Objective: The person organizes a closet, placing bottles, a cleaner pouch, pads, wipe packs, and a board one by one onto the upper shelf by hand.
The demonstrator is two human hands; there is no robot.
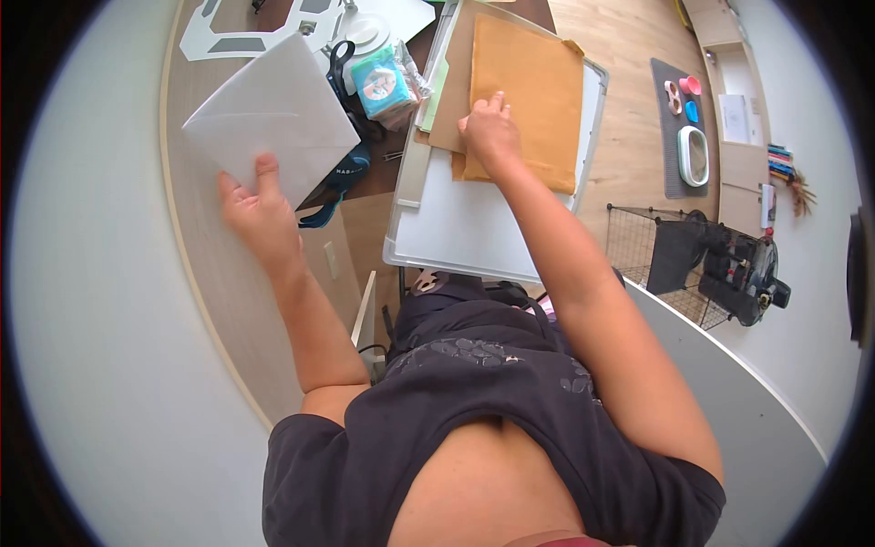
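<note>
My left hand (255,205) is closed on the lower corner of a white envelope (273,123), with the thumb on top of it. The envelope is tilted above the desk at the upper left. My right hand (492,132) rests on a brown envelope (533,91), its fingers partly stretched over the left side of the paper. Under that lies another brown sheet or envelope (453,114), and a green paper edge (435,96) shows at its left. This stack sits on a clear-rimmed, white-topped storage bin (483,232) in front of me.
Between the hands are a blue-and-green plastic packet (381,82), scissors with black handles (341,59) and a dark blue strap (342,173). A white frame-like stand (246,41) is at the upper left. A wire rack (633,251) and a grey mat (673,173) lie right.
</note>
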